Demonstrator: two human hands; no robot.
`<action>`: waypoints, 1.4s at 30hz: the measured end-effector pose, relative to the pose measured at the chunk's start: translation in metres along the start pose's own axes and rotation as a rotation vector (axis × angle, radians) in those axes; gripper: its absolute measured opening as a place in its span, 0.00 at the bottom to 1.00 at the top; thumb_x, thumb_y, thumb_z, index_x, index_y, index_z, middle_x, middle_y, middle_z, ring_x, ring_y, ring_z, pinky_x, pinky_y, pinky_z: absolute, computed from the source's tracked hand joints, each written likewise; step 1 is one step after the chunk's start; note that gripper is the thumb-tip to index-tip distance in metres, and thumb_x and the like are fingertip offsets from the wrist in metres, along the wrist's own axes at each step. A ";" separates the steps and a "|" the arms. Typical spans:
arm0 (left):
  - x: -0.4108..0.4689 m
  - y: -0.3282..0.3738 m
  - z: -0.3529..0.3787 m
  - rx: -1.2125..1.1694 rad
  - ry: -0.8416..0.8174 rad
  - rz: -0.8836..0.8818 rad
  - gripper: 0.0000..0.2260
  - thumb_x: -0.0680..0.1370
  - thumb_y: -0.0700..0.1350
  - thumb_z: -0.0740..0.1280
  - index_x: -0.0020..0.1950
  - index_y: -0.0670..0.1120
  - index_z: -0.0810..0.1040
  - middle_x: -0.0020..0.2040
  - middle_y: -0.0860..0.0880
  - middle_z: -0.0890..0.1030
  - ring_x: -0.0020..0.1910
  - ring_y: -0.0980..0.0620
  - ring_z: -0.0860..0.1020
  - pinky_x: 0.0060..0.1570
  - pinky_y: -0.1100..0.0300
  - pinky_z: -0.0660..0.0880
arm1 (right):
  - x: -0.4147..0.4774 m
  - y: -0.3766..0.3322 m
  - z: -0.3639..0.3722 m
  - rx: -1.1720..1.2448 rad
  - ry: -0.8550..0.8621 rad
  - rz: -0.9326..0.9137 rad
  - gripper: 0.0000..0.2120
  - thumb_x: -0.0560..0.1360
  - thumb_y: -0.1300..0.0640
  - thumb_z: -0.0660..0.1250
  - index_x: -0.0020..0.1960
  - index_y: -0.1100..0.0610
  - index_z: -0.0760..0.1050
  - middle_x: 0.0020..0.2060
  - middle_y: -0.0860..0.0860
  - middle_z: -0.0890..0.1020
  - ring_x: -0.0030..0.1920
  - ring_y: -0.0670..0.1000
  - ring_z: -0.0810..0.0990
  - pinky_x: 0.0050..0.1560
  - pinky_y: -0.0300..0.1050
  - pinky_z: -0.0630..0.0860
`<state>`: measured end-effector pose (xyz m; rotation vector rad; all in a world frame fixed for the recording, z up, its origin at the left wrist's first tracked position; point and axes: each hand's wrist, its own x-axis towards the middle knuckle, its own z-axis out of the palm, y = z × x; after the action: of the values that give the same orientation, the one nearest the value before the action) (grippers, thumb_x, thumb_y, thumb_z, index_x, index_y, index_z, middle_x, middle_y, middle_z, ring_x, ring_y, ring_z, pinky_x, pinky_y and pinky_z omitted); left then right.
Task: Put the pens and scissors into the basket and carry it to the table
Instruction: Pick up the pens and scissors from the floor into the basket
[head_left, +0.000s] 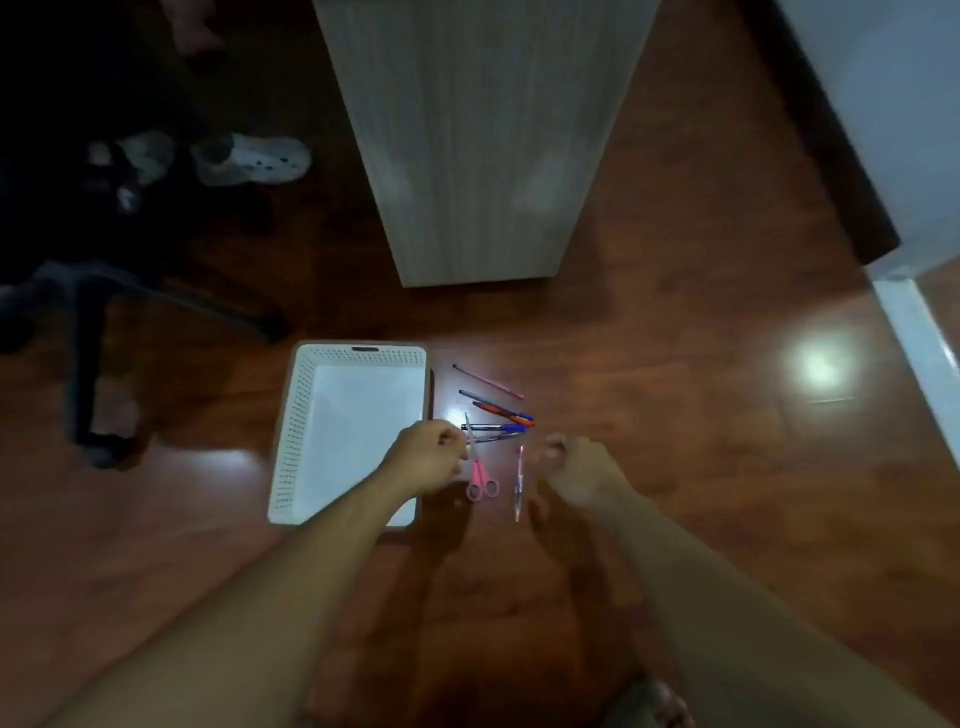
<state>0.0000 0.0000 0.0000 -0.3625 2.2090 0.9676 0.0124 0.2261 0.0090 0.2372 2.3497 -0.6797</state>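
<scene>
So you're basically at the start here. The white basket (311, 415) sits on the wood floor (675, 467) with nothing in it, and all the stuff is still lying on the floor just beside its right wall. You've got a loose bunch of pens (498, 415) fanned out there, a thin pink one (488, 382) a bit farther out, another pen (519, 483) closer to you, and the pink-handled scissors (480, 467) between that pen and the basket.

Your left hand (426, 457) is curled over the basket's right edge with the fingers right at the scissor blades, but it's too blurry to tell if you're actually pinching them. Your right hand (576, 473) hovers near the closer pen, fingers loosely bent, holding nothing. Everything still needs loading, then the carry to the table (483, 130).
</scene>
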 end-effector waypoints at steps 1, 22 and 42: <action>0.022 -0.011 0.018 0.011 0.025 -0.018 0.12 0.85 0.46 0.64 0.49 0.48 0.87 0.54 0.47 0.90 0.51 0.45 0.89 0.51 0.52 0.86 | 0.017 0.010 0.018 0.001 0.004 0.021 0.16 0.84 0.55 0.66 0.67 0.62 0.83 0.63 0.63 0.86 0.64 0.64 0.84 0.59 0.50 0.78; 0.191 -0.096 0.164 -0.037 0.296 -0.136 0.11 0.78 0.48 0.78 0.55 0.42 0.88 0.49 0.44 0.90 0.45 0.46 0.90 0.34 0.58 0.83 | 0.142 0.077 0.188 0.268 0.355 0.263 0.15 0.77 0.40 0.72 0.48 0.52 0.80 0.39 0.48 0.85 0.42 0.53 0.85 0.46 0.56 0.85; 0.163 -0.101 -0.076 -0.053 0.210 -0.229 0.10 0.83 0.45 0.75 0.56 0.38 0.87 0.51 0.40 0.91 0.52 0.45 0.89 0.65 0.42 0.84 | 0.175 -0.061 0.151 0.439 0.118 -0.354 0.06 0.80 0.49 0.73 0.50 0.51 0.83 0.35 0.45 0.84 0.24 0.39 0.77 0.23 0.31 0.69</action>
<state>-0.1048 -0.1212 -0.1295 -0.7541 2.2688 0.8977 -0.0568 0.0921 -0.1767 0.0493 2.3507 -1.3892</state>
